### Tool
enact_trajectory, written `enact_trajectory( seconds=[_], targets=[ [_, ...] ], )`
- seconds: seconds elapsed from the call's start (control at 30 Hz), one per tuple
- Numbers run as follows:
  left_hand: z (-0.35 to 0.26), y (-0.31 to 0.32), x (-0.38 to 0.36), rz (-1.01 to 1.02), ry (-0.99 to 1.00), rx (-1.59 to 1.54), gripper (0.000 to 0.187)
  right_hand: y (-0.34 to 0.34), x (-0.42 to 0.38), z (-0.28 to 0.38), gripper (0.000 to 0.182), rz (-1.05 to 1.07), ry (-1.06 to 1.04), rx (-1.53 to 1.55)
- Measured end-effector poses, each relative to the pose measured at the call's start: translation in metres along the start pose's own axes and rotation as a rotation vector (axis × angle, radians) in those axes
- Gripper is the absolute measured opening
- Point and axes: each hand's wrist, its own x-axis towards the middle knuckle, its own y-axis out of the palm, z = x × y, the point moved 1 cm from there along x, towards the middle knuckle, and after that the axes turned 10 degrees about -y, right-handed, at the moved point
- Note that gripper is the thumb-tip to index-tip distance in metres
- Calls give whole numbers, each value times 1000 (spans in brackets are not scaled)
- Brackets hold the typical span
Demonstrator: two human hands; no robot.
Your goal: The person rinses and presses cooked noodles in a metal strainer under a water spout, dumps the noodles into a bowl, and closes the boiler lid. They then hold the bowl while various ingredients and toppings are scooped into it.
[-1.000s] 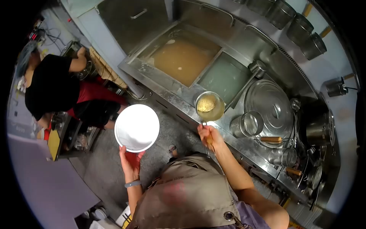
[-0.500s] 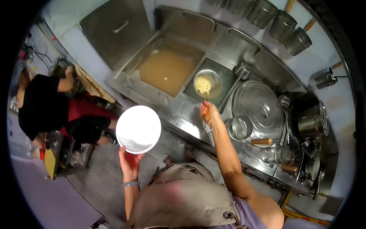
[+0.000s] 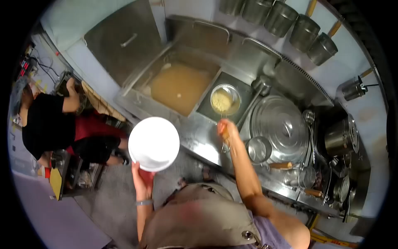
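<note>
My left hand (image 3: 143, 180) grips the lower edge of a white bowl (image 3: 154, 143), its empty inside facing up, over the floor beside the counter. With my right hand (image 3: 226, 130) I hold the wooden handle of a strainer (image 3: 226, 101). Pale noodles (image 3: 221, 101) lie in the strainer, which is over the dark square section (image 3: 206, 108) of the counter. Left of it is a basin of cloudy brownish liquid (image 3: 179, 88).
A large round lid (image 3: 278, 128) and an empty strainer (image 3: 259, 149) are on the right of the counter. Pots (image 3: 281, 19) hang on the back wall. A co-worker in black (image 3: 47, 122) bends over at the left. A steel pot (image 3: 338, 135) stands far right.
The white bowl in my left hand has shifted slightly right and looks a little larger. The noodles have settled lower and more compactly in the strainer. The view has moved slightly.
</note>
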Motion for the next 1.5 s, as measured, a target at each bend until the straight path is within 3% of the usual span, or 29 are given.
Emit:
enact_trajectory(
  seconds=[0.1, 0.17, 0.23, 0.3, 0.37, 0.43, 0.47, 0.5, 0.57, 0.6, 0.7, 0.73, 0.77, 0.87, 0.97, 1.5],
  targets=[
    [-7, 12, -7, -7, 51, -28, 56, 8, -30, 5, 18, -113, 57, 22],
    [-1, -5, 2, 69, -61, -56, 60, -14, 9, 12, 19, 330, 14, 175],
    [-5, 6, 2, 120, -45, -31, 59, 12, 7, 17, 20, -84, 275, 393],
    [-8, 16, -8, 51, 91, 24, 57, 23, -35, 6, 21, -111, -22, 65],
    [-6, 11, -4, 30, 83, -22, 56, 17, -30, 19, 23, -40, 83, 162],
    [2, -6, 3, 65, -8, -29, 55, -3, 9, 25, 23, 237, 29, 179],
    [2, -2, 2, 60, 25, 18, 55, -23, 45, 16, 9, 40, 103, 299],
    [0, 6, 4, 78, 40, 12, 55, 19, -3, 27, 22, 36, -11, 127],
    [-3, 11, -6, 12, 112, 8, 54, 18, -34, 22, 16, -41, -23, 64],
    [-2, 9, -6, 2, 72, -49, 56, 2, -28, 22, 10, 6, 48, 195],
    [4, 3, 0, 65, 14, -60, 57, 3, 1, 38, 7, 233, 7, 169],
    [2, 10, -2, 55, 61, 4, 58, 12, 0, 43, 7, 26, 67, 200],
    [-2, 14, 1, 70, 76, -4, 58, 9, 5, 40, 8, -7, 43, 185],
    [-2, 18, -5, 61, 126, -19, 60, 2, -23, 42, 8, 124, 98, 280],
    [4, 0, 2, 106, 60, -29, 60, 10, -39, 48, 8, 111, 89, 303],
    [-3, 7, 3, 87, 111, -24, 62, 34, -70, 67, 14, 201, 43, 304]
  ],
)
